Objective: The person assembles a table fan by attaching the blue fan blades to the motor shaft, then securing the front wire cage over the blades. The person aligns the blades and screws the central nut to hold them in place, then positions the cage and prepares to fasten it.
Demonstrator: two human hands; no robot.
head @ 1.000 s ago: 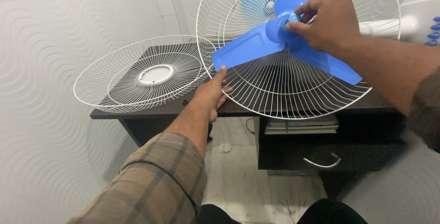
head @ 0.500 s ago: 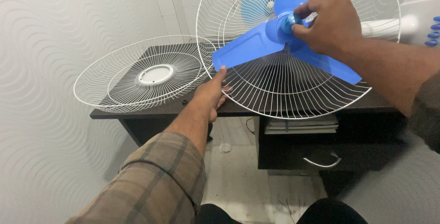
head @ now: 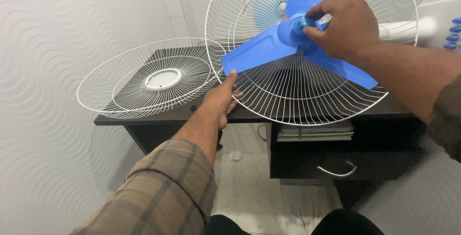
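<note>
Nearest you, your plaid sleeve (head: 158, 191) runs up from the bottom edge toward the dark counter (head: 158, 116), which I take as the landmark. Below its front edge you see the pale floor (head: 259, 187), and under its right half a drawer with a curved metal handle (head: 336, 171); a stack of flat papers (head: 314, 132) lies in the gap between the drawer and the counter top.

At the counter's front edge, about mid-width, your left hand (head: 222, 98) grips the lower left rim of the rear fan guard (head: 297, 100). Its fingers are curled round the wire and its thumb points up toward the tip of the nearest blade; the hand is closed on that rim.

On the left half of the counter lies the loose front guard (head: 144, 79), a white wire dish with a round white plate at its centre, tilted a little and jutting past the counter's left end. Its right edge overlaps the rear fan guard.

Above the counter's right half, the rear fan guard stands tilted toward you, with the blue three-bladed fan blade (head: 269, 43) inside it. Your right hand (head: 348, 26) pinches the blue cap (head: 303, 23) at the blade's hub between thumb and fingers.

Beyond the counter's right end shows the white fan body (head: 439, 18) with blue buttons (head: 452, 32).
</note>
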